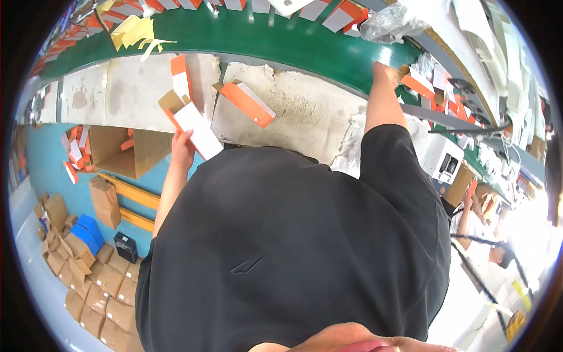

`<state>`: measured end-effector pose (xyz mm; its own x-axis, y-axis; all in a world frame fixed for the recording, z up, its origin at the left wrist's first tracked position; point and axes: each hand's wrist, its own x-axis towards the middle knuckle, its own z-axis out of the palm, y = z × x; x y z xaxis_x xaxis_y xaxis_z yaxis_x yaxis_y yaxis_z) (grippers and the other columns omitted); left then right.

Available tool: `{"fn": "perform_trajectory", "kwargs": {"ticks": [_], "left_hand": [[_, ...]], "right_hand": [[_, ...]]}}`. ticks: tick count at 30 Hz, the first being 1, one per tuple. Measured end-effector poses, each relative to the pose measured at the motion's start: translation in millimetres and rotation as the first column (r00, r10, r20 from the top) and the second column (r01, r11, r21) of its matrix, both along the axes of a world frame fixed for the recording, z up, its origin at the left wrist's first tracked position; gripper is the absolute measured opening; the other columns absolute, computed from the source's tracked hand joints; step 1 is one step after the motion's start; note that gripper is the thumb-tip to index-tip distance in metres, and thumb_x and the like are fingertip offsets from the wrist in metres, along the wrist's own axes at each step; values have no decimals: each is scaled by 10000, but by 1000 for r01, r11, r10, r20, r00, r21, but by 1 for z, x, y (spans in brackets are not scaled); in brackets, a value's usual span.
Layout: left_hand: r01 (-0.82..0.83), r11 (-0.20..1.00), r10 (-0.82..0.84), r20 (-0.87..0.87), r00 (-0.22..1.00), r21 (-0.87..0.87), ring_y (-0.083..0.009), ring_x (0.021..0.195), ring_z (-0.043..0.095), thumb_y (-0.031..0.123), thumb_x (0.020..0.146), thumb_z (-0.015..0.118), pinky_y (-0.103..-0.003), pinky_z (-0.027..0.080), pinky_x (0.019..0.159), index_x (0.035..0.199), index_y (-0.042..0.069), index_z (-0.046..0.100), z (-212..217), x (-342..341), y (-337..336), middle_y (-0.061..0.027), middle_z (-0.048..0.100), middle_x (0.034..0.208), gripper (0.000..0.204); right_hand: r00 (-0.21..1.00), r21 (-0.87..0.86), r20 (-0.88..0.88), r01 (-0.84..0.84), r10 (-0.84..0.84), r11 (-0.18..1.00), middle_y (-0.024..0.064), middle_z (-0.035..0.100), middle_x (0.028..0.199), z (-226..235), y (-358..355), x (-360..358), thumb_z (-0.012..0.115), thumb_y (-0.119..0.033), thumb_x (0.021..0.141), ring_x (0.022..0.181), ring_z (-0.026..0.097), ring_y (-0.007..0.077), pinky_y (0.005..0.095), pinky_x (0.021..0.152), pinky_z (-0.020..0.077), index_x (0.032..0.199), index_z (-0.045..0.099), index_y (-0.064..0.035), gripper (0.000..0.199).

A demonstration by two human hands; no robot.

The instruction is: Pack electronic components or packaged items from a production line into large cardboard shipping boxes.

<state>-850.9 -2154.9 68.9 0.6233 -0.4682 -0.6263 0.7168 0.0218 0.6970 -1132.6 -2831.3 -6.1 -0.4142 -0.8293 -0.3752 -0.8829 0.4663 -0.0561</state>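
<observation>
Currently we hold one white-and-orange carton (196, 130), flap open, in our left hand (183, 148), fingers closed on its lower end above the bench (305, 111). Light, thin card, crushable; hold by edges. Right hand (384, 73) on the green conveyor (281, 41); its grip unclear.

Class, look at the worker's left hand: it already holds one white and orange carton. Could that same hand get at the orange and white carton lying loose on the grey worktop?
Probably not as it stands: the left hand is full with the held carton. The loose carton lies close by on the worktop with nothing between.
</observation>
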Motion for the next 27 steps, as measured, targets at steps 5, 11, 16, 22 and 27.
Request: {"fn": "perform_trajectory", "kwargs": {"ticks": [5,11,16,22,27], "left_hand": [[-228,970,228,5,974,89,-258,1234,607,91,938,582,-430,472,1080,1395,-20,486,14,-40,43,-110,626,1296,480],[-123,983,121,25,992,136,-237,1187,624,88,943,596,-398,491,1051,1366,-14,503,0,-42,38,-117,636,1260,444],[-70,992,60,92,994,108,-203,1146,644,69,936,623,-353,521,998,1359,-9,502,8,-42,1,-112,654,1234,447],[113,981,-146,207,967,161,-191,1183,628,38,873,704,-349,490,1030,1376,12,498,13,-33,-13,-99,666,1238,545],[160,976,-199,312,929,148,-224,1241,603,11,863,725,-377,458,1084,1384,-5,482,4,-27,1,-119,626,1342,575]], "right_hand": [[991,-133,120,-35,51,991,267,351,1507,5,32,26,703,-339,766,1341,426,418,535,1104,389,1481,376,-38,842],[914,-492,257,-157,315,856,281,493,1374,-10,70,35,684,-330,782,1256,548,421,470,1050,483,1538,322,-77,877],[862,-303,26,-476,506,826,183,459,1517,1,98,51,655,-271,809,1323,492,410,465,1086,442,1412,534,-67,647],[765,-29,-318,-598,560,801,18,423,1584,-3,72,17,633,-261,887,1408,378,373,509,1142,293,1435,560,-174,559],[676,-108,-246,-732,695,673,44,600,1426,-8,104,38,646,-374,906,1391,399,331,515,1128,263,1294,688,-160,444]]}}
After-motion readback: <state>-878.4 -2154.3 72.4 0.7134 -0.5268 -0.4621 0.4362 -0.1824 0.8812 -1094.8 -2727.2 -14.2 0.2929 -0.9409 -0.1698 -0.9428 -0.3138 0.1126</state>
